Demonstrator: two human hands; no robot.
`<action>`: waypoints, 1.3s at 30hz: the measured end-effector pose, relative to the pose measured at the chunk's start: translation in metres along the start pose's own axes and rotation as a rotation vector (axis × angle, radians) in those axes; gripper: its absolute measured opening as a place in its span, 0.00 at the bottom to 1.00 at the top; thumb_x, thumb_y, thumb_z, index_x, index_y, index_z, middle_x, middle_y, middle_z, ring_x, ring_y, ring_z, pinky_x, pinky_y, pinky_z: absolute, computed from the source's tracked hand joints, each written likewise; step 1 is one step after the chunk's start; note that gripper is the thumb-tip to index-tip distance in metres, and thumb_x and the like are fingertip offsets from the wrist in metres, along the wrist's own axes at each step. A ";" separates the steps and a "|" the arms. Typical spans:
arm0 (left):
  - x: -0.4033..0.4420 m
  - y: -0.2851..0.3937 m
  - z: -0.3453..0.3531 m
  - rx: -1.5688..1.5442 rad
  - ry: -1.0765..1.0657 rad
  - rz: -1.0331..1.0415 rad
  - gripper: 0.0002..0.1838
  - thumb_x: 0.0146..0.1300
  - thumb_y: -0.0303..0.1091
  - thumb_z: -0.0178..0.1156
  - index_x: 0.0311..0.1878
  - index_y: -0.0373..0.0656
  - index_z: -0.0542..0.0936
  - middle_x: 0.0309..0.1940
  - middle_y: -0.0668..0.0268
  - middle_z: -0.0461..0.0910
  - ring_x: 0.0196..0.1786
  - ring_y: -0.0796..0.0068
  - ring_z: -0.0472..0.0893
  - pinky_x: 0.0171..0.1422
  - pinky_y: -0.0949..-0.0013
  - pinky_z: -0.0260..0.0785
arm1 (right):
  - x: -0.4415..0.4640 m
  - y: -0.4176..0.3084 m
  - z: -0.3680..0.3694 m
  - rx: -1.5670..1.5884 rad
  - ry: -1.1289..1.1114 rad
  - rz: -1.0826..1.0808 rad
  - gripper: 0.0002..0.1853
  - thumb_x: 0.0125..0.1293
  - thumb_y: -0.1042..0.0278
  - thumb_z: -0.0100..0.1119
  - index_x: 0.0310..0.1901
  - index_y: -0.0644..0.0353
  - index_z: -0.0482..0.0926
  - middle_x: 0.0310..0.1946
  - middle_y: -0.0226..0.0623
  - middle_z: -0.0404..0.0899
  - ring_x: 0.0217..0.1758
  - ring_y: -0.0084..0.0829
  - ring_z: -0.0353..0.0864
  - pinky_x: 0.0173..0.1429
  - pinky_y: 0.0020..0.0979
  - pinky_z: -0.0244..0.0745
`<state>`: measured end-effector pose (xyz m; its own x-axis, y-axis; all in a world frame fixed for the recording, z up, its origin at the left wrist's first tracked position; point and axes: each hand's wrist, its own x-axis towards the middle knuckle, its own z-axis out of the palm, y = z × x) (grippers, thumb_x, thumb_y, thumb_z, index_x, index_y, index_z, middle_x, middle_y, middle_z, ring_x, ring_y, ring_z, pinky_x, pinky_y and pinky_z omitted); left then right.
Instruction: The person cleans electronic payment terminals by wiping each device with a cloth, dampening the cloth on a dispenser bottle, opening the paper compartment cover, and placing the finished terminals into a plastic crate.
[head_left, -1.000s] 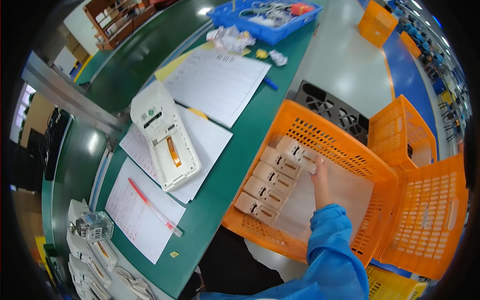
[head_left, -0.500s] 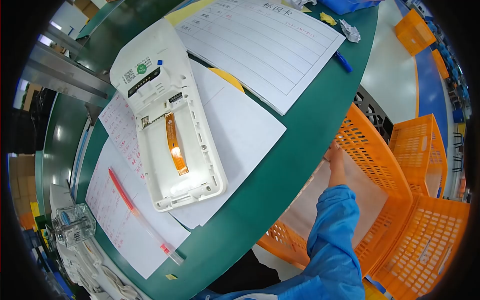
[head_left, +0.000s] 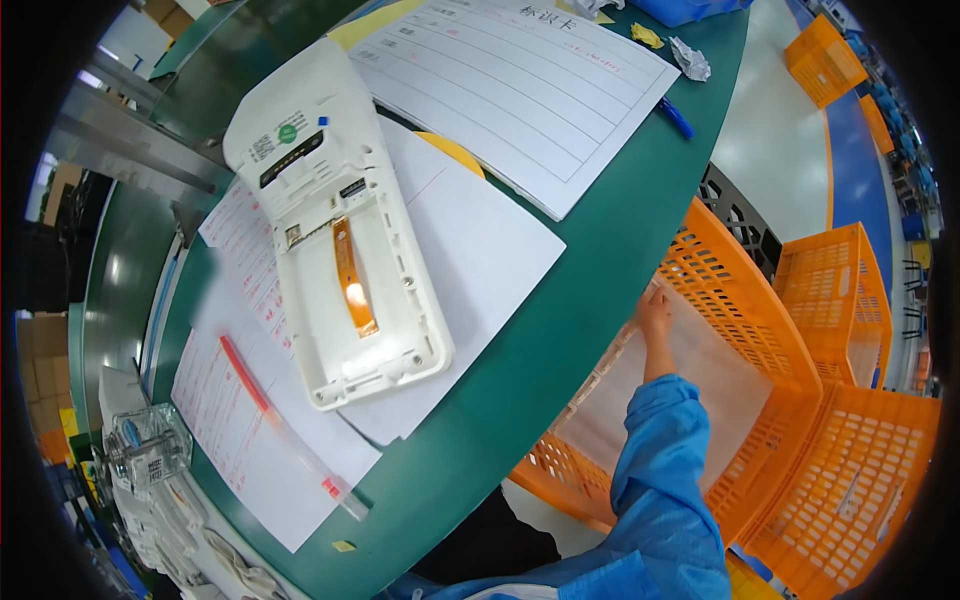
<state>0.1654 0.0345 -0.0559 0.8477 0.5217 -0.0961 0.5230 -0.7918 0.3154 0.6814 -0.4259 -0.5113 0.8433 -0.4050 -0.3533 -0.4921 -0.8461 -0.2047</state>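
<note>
My right hand point(head_left: 655, 312), in a blue sleeve, reaches down into an orange crate point(head_left: 765, 325) beside the table. Its fingers look curled at the far left corner of a pale, translucent sheet point(head_left: 680, 390) in the crate. What they hold, if anything, is too small to make out. Along the sheet's left edge runs a row of small beige parts point(head_left: 598, 378), partly covered. On the table lies a white plastic device housing point(head_left: 375, 345) with its inside facing up. An orange flat ribbon cable point(head_left: 350, 280) runs down its cavity. My left hand is out of view.
Papers point(head_left: 480, 270) lie under the housing, with a form stack point(head_left: 520, 100) behind. A red-and-clear pen point(head_left: 290, 430) rests at left, a blue pen point(head_left: 677, 118) at the back. More orange crates point(head_left: 845, 480) stand at right. The green table's edge point(head_left: 560, 380) borders the crate.
My right hand has shifted slightly up and left at the sheet's corner, and more of the beige row shows. The view has moved a little; the housing looks otherwise the same.
</note>
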 end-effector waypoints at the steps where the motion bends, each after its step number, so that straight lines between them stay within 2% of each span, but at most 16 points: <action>1: 0.000 0.000 0.000 0.001 -0.002 0.003 0.13 0.68 0.38 0.54 0.39 0.36 0.77 0.30 0.53 0.75 0.30 0.58 0.72 0.40 0.60 0.70 | 0.013 0.010 0.004 0.032 -0.036 -0.037 0.40 0.68 0.37 0.46 0.73 0.57 0.56 0.67 0.54 0.66 0.67 0.53 0.67 0.71 0.47 0.59; 4: 0.001 0.001 0.001 0.043 -0.028 0.007 0.14 0.70 0.40 0.54 0.41 0.36 0.78 0.31 0.53 0.76 0.30 0.58 0.73 0.42 0.60 0.71 | 0.080 0.075 0.077 0.213 0.102 -0.222 0.37 0.67 0.42 0.52 0.71 0.56 0.59 0.66 0.60 0.65 0.67 0.56 0.67 0.69 0.49 0.63; 5: 0.000 0.000 0.002 0.068 -0.034 0.013 0.15 0.71 0.41 0.54 0.42 0.36 0.78 0.32 0.53 0.77 0.30 0.58 0.73 0.42 0.60 0.71 | 0.134 0.120 0.118 -0.242 0.054 -0.384 0.36 0.67 0.46 0.56 0.70 0.58 0.62 0.64 0.64 0.66 0.65 0.60 0.67 0.67 0.50 0.67; 7: 0.002 -0.004 0.026 -0.019 0.253 0.108 0.06 0.46 0.21 0.53 0.20 0.40 0.67 0.18 0.59 0.65 0.23 0.60 0.64 0.28 0.58 0.52 | 0.067 0.075 0.082 0.886 0.180 -0.175 0.19 0.67 0.59 0.58 0.53 0.65 0.78 0.49 0.53 0.79 0.54 0.44 0.76 0.58 0.38 0.74; 8: 0.009 0.002 0.026 -0.037 0.285 0.137 0.12 0.40 0.25 0.62 0.17 0.43 0.66 0.15 0.59 0.65 0.20 0.55 0.66 0.27 0.57 0.56 | 0.051 0.072 0.065 0.797 0.080 -0.300 0.15 0.66 0.64 0.57 0.49 0.65 0.79 0.45 0.48 0.80 0.50 0.39 0.77 0.55 0.36 0.74; 10: 0.017 0.013 0.009 -0.021 0.133 0.106 0.07 0.46 0.28 0.64 0.23 0.43 0.74 0.21 0.60 0.73 0.25 0.57 0.73 0.30 0.58 0.66 | -0.002 0.051 0.020 0.516 -0.012 -0.512 0.12 0.64 0.70 0.56 0.46 0.66 0.79 0.42 0.44 0.82 0.46 0.34 0.78 0.54 0.34 0.73; 13: 0.001 0.020 -0.018 -0.077 0.093 0.139 0.11 0.55 0.36 0.67 0.38 0.44 0.80 0.34 0.60 0.78 0.38 0.57 0.79 0.41 0.60 0.73 | -0.091 0.029 -0.082 0.607 -0.391 -0.526 0.13 0.69 0.65 0.55 0.46 0.68 0.77 0.39 0.37 0.79 0.43 0.29 0.76 0.51 0.28 0.71; 15: -0.025 0.007 -0.045 -0.061 0.213 0.154 0.14 0.55 0.36 0.67 0.43 0.43 0.79 0.40 0.58 0.79 0.42 0.57 0.79 0.44 0.60 0.74 | -0.145 0.029 -0.114 0.824 -0.249 -0.490 0.13 0.70 0.62 0.57 0.42 0.65 0.78 0.36 0.34 0.78 0.35 0.26 0.75 0.40 0.27 0.71; 16: -0.038 -0.003 -0.059 -0.045 0.282 0.138 0.15 0.55 0.35 0.67 0.45 0.42 0.79 0.42 0.58 0.79 0.43 0.56 0.79 0.45 0.60 0.74 | -0.224 -0.007 -0.155 1.054 -0.119 -0.257 0.13 0.73 0.64 0.54 0.38 0.67 0.77 0.32 0.35 0.76 0.33 0.25 0.73 0.39 0.28 0.70; 18: -0.066 -0.030 -0.082 0.030 0.469 0.046 0.16 0.55 0.33 0.67 0.47 0.41 0.78 0.45 0.57 0.78 0.45 0.55 0.78 0.46 0.60 0.73 | -0.231 0.014 -0.189 0.607 -0.158 -0.275 0.22 0.70 0.53 0.57 0.45 0.69 0.82 0.37 0.50 0.83 0.42 0.35 0.80 0.50 0.39 0.75; 24: -0.179 -0.210 -0.126 -0.012 1.046 -0.686 0.17 0.57 0.30 0.64 0.49 0.38 0.76 0.49 0.52 0.76 0.54 0.50 0.74 0.58 0.56 0.67 | -0.384 -0.025 -0.212 0.637 -0.130 -0.737 0.20 0.73 0.58 0.50 0.43 0.72 0.81 0.37 0.49 0.83 0.42 0.37 0.80 0.48 0.36 0.74; 27: -0.251 -0.319 -0.115 0.178 1.060 -0.932 0.27 0.56 0.36 0.65 0.57 0.34 0.72 0.53 0.47 0.73 0.58 0.48 0.72 0.64 0.54 0.64 | -0.494 -0.084 -0.241 0.432 -0.086 -0.854 0.20 0.73 0.58 0.49 0.44 0.71 0.81 0.39 0.49 0.83 0.45 0.37 0.80 0.50 0.37 0.74; 29: -0.280 -0.362 -0.105 0.203 0.972 -1.111 0.33 0.56 0.39 0.67 0.60 0.31 0.69 0.55 0.43 0.72 0.61 0.48 0.71 0.66 0.54 0.62 | -0.473 -0.084 -0.218 0.238 -0.044 -1.248 0.21 0.73 0.56 0.49 0.47 0.68 0.82 0.41 0.50 0.84 0.46 0.39 0.82 0.52 0.37 0.76; 35: -0.290 -0.426 -0.091 -0.235 0.948 -1.008 0.40 0.50 0.43 0.73 0.60 0.29 0.68 0.58 0.44 0.73 0.60 0.52 0.74 0.62 0.57 0.68 | -0.532 -0.102 -0.217 0.235 -0.532 -0.968 0.33 0.73 0.44 0.48 0.64 0.69 0.70 0.65 0.51 0.70 0.71 0.50 0.66 0.77 0.51 0.43; 38: -0.291 -0.425 -0.104 -0.328 0.805 -0.884 0.37 0.49 0.40 0.74 0.58 0.31 0.70 0.51 0.49 0.78 0.53 0.59 0.79 0.56 0.60 0.71 | -0.528 -0.097 -0.186 0.563 -0.539 -1.163 0.11 0.72 0.65 0.56 0.39 0.66 0.78 0.33 0.36 0.77 0.38 0.25 0.75 0.44 0.29 0.72; 39: -0.292 -0.421 -0.107 -0.233 0.787 -0.978 0.32 0.49 0.36 0.74 0.56 0.34 0.72 0.46 0.56 0.80 0.49 0.64 0.79 0.53 0.62 0.72 | -0.550 -0.101 -0.194 0.517 -0.429 -1.185 0.09 0.71 0.68 0.55 0.36 0.64 0.78 0.32 0.34 0.76 0.37 0.24 0.74 0.43 0.28 0.71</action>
<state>-0.3116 0.2493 -0.0596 -0.2026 0.9631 0.1771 0.8015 0.0591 0.5951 0.3090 -0.1852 -0.1198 0.7267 0.6859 0.0382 0.3701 -0.3440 -0.8630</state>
